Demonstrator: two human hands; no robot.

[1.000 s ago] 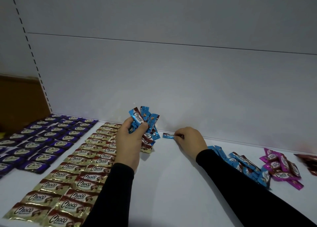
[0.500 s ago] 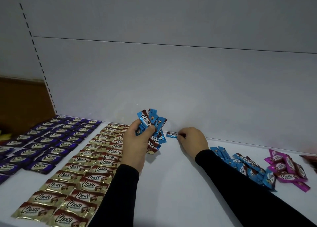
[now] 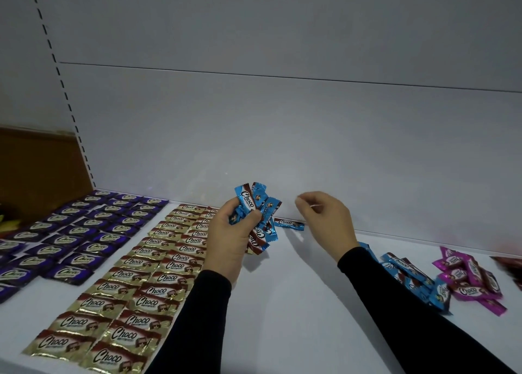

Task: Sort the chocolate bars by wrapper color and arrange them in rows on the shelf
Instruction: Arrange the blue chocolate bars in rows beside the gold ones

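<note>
Now your left hand (image 3: pixel 236 233) grips a bunch of blue bars (image 3: pixel 255 204); your right hand (image 3: pixel 324 215), loosely curled and empty, hovers above the first blue bar (image 3: pixel 288 223) on the shelf (image 3: pixel 296 303). Next, probably pick another and lay it alongside.

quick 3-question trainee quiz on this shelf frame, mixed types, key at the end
1. True or false: the right hand is holding a bar.
2. Which wrapper color does the left hand grip? A) purple B) gold C) blue
3. Fill in: the single blue bar lies on the shelf against the ____ panel.

Key: 1 false; 2 C, the blue bunch; 3 back.
</note>
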